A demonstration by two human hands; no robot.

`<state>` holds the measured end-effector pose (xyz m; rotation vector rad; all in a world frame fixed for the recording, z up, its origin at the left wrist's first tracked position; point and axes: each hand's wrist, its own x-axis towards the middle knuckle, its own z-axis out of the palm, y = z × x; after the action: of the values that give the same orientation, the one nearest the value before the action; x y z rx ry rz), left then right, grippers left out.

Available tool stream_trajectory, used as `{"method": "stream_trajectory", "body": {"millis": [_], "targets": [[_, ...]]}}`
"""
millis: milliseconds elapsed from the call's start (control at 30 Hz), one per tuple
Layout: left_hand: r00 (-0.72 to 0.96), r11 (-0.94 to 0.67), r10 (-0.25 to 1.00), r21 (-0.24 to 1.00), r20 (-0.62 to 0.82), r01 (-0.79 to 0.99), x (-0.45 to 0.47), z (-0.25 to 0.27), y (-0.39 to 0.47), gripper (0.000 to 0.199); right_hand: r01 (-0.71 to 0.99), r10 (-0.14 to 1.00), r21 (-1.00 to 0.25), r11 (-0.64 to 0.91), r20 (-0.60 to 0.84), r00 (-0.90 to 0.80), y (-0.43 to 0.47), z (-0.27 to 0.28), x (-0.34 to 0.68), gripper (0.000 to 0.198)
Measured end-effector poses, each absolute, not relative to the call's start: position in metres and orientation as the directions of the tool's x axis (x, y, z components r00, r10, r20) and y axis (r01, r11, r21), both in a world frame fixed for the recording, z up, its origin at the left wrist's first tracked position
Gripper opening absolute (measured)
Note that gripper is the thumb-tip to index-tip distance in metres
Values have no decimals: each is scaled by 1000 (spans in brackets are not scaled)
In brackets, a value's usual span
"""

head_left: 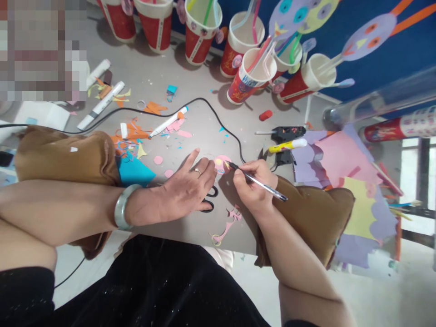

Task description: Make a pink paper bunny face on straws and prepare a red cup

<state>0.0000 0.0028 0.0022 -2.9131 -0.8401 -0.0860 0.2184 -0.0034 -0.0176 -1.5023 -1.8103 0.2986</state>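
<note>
A ballpoint pen (260,182) with a black grip and clear barrel is held in my right hand (257,184). Its tip touches or hovers just over a small pink paper disc (220,161) that has a yellow dot and small drawn marks. My left hand (185,186) lies palm down to the left, its little finger apart and its fingertips at the disc's edge. Black scissor handles (211,192) show beside my left thumb, the rest hidden. Pink paper scraps (233,218) lie nearer me.
Red and white paper cups (197,41) with straws and paper faces stand along the back. A black glue gun (289,141) and yellow marker (288,145) lie right. A black cable (200,101) crosses the table. Brown cushions (68,154) flank it; colored paper (347,154) lies right.
</note>
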Motion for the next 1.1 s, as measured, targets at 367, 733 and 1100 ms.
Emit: {"method": "stream_trajectory", "body": {"millis": [367, 733, 1100], "targets": [[843, -839, 530, -85, 92, 537, -1, 0, 2, 85, 756, 913, -593, 277, 409, -13, -2, -17, 222, 11], [843, -838, 533, -93, 70, 537, 0, 2, 2, 90, 781, 907, -551, 295, 420, -46, -3, -19, 222, 8], [845, -837, 532, -114, 60, 535, 0, 2, 3, 85, 788, 907, -537, 301, 416, -62, -2, -18, 221, 6]]}}
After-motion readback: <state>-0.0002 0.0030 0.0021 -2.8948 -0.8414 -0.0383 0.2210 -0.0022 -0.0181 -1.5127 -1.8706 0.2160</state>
